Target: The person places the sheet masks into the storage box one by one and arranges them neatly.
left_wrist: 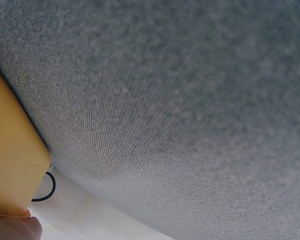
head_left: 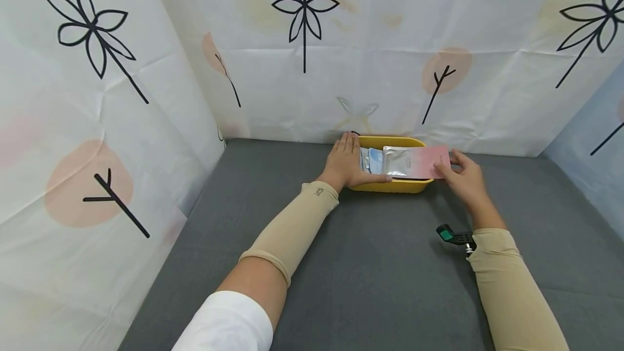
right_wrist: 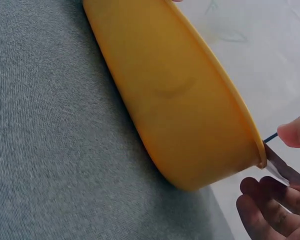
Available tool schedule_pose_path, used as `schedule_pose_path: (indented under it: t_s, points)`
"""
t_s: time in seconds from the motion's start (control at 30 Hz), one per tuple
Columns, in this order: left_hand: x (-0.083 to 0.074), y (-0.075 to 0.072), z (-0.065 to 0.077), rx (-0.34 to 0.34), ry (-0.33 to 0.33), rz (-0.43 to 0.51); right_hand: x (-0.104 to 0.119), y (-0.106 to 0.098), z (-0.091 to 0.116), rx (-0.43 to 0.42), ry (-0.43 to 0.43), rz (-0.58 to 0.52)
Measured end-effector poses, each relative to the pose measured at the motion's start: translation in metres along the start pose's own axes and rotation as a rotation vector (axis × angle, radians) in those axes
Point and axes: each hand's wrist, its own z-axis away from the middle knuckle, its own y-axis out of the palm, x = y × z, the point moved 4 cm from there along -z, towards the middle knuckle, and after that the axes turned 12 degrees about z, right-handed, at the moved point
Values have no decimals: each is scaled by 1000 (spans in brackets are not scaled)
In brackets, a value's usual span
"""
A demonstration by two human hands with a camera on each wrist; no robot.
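A yellow oblong tub (head_left: 390, 186) stands on the grey surface by the back wall. My left hand (head_left: 347, 162) rests over its left end, fingers straight and thumb along the front rim; in the left wrist view only a fingertip (left_wrist: 25, 227) shows at the rim. A flat pink-and-silver packet (head_left: 414, 162) lies across the tub's opening, its pink end past the right rim. My right hand (head_left: 463, 177) holds that end, thumb above and fingers below. In the right wrist view, the packet (right_wrist: 285, 167) juts out over the rim. Silver and blue packets (head_left: 375, 160) sit inside the tub, partly hidden.
A white patterned cloth (head_left: 361, 91) hangs right behind the tub, and more cloth covers both sides. Grey fabric (head_left: 370, 264) covers the surface in front. A black-and-green device (head_left: 453, 235) is attached at my right wrist.
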Motion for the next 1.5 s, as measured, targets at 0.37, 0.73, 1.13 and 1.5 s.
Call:
schedule_pose_path:
  t_s: [0.37, 0.73, 1.13, 1.5]
  points:
    - [-4, -1, -4, -1, 9, -4, 6, 2, -5, 8, -6, 10]
    - [-7, 0, -10, 1, 3, -17, 6, 1, -8, 55, -45, 41]
    - [-13, -4, -5, -22, 32, -25, 6, -8, -2, 102, -99, 80]
    - [3, 6, -4, 25, 12, -39, 2, -12, 19, 49, -223, 296]
